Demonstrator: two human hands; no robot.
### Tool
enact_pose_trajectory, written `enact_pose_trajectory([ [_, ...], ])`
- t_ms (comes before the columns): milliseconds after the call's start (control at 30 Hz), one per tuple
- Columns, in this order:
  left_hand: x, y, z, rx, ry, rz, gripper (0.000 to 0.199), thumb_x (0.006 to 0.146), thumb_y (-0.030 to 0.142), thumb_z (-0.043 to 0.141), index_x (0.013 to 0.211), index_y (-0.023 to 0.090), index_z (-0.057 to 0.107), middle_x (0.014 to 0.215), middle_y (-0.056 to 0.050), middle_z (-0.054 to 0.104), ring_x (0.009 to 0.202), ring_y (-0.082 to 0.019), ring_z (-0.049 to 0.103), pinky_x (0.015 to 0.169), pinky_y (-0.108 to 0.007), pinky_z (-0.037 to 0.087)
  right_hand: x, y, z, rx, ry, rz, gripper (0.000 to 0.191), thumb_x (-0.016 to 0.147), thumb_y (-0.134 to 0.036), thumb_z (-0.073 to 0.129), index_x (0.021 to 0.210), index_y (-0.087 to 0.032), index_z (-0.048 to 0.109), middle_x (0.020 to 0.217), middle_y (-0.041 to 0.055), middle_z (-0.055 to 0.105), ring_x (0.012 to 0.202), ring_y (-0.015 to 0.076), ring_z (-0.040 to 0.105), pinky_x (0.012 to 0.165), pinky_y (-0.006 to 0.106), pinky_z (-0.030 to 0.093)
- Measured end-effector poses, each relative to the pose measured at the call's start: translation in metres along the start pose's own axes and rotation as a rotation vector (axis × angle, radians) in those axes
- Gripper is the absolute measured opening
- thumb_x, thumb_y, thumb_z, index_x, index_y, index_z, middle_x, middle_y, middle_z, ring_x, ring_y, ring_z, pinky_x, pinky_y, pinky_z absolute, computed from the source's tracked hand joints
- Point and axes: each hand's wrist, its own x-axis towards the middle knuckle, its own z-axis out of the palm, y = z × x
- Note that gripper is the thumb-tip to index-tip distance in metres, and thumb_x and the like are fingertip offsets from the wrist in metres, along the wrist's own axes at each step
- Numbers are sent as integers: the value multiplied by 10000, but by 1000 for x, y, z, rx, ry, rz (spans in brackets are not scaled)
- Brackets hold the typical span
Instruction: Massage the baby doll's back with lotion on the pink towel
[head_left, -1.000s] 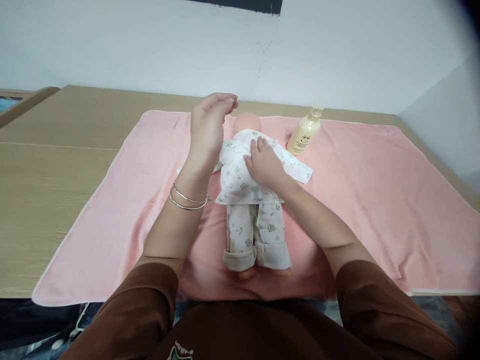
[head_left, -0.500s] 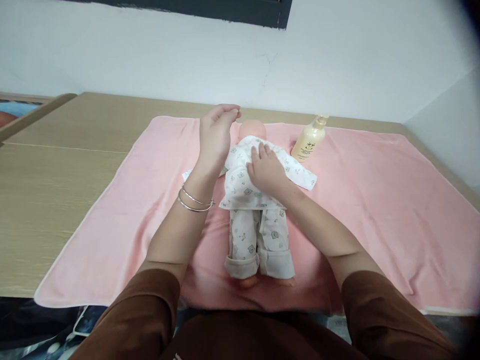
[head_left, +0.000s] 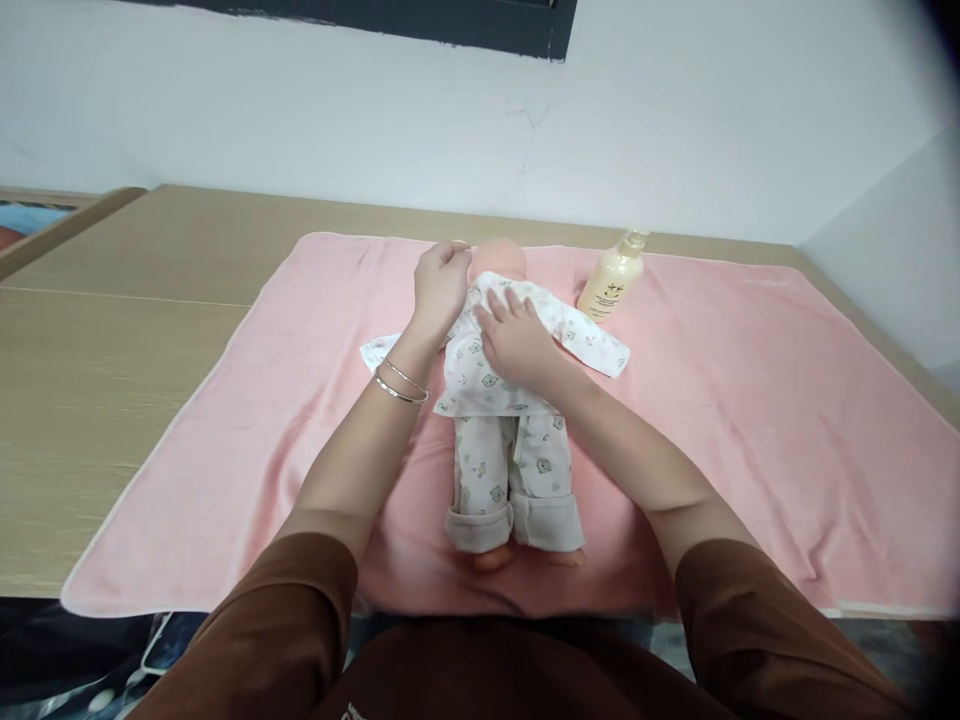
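A bald baby doll point(head_left: 500, 260) lies on a pink blanket point(head_left: 735, 430), its feet toward me. It wears a white printed top point(head_left: 480, 385) and white printed trousers point(head_left: 480, 470) with rolled cuffs. My right hand point(head_left: 516, 338) rests on the top at the doll's upper body, fingers spread and holding nothing. My left hand point(head_left: 441, 285), with bangles at the wrist, is beside the doll's head and shoulder. Its fingers are curled together; whatever they may hold is hidden.
A cream pump bottle point(head_left: 611, 280) stands on the blanket right of the doll's head. The wooden table point(head_left: 127, 380) shows at the left, with a raised wooden edge. A white wall point(head_left: 300, 110) rises behind it.
My left hand has come down closer to the doll's shoulder and its fingers have curled in. My right hand has shifted slightly left on the top.
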Motion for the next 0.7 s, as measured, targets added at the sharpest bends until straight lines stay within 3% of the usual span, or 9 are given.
enact_pose_trajectory([
  [67,0,-3,3,24,-23,-12,230,881,155,522,976,193,729,1122,-56,797,1140,-227,721,1097,-366,538,2,3,0,45,-16,-162,537,1063,-262,370,1576,-194,516,1755,147,318,1651,401,233,1317,733,137],
  [133,-1,-8,6,78,-38,-29,289,876,109,493,1029,187,726,1192,-67,786,1192,-230,710,1123,-368,527,10,21,2,137,4,-153,533,1094,-348,334,1579,-214,509,1758,120,322,1664,364,211,1327,716,118],
  [233,-10,-16,15,249,-52,-29,366,901,104,457,1151,178,714,1312,-98,746,1281,-248,670,1176,-384,495,23,54,8,237,67,69,614,1105,-453,311,1632,-154,418,1768,145,283,1674,381,152,1336,670,135],
  [333,-30,-17,28,535,-158,40,408,961,165,427,1282,130,676,1399,-158,692,1363,-298,604,1237,-426,426,28,68,15,223,122,265,680,1102,-474,309,1600,-21,413,1710,260,353,1633,407,268,1324,591,233],
  [433,-52,-9,38,772,-263,93,483,1033,248,337,1388,71,613,1491,-218,616,1464,-361,505,1290,-498,324,28,67,16,178,133,348,672,1106,-475,268,1435,32,561,1564,322,518,1529,399,441,1275,544,328],
  [533,-60,0,39,887,-306,77,574,1052,320,350,1507,-2,486,1598,-281,493,1541,-405,412,1310,-525,269,25,63,11,170,105,313,626,1108,-469,242,1396,-43,599,1499,266,600,1452,384,516,1271,603,302],
  [600,-53,0,33,917,-348,73,583,1041,329,381,1500,-13,490,1563,-295,524,1506,-413,455,1280,-523,317,21,55,7,132,89,301,587,1104,-424,247,1426,-59,577,1476,253,620,1411,391,546,1248,635,315],
  [700,-33,-9,22,824,-444,76,518,1035,379,380,1353,55,631,1404,-251,667,1345,-371,607,1178,-476,444,10,34,2,30,75,269,573,1081,-318,274,1467,24,525,1460,304,614,1401,410,548,1204,569,389],
])
